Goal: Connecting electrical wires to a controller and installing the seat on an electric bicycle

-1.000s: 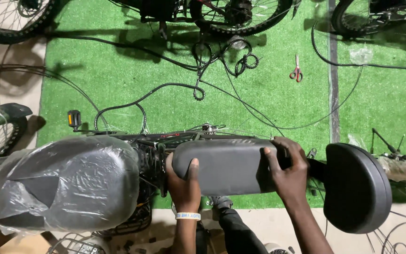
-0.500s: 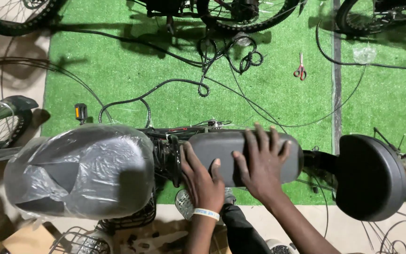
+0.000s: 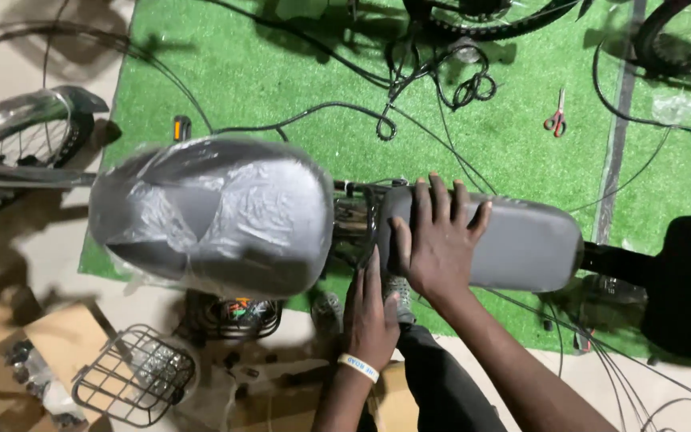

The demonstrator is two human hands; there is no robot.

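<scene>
- The right hand (image 3: 439, 240) is lying flat on the front end of the grey rear seat pad (image 3: 489, 240), fingers spread wide and pressing on top, its grip closing on nothing.
- The left hand (image 3: 372, 316) is reaching under the pad's near front edge, fingers straight and pointing up; whether its grip is closing on anything there cannot be told.
- The rear seat pad is sitting along the bike frame, between the plastic-wrapped front seat (image 3: 213, 212) and the black backrest (image 3: 689, 284), with a narrow gap showing chrome springs (image 3: 353, 220) at its front edge.
- The green turf mat (image 3: 281, 72) beyond the far edge is offering open room, crossed by loose black cables (image 3: 409, 80); red-handled scissors (image 3: 555, 120) are lying well apart.
- A wire basket (image 3: 133, 376) is lying on the floor near the left; what it is holding is too blurred to tell.
- A spoked wheel with mudguard (image 3: 25, 132) is standing at the left edge.
</scene>
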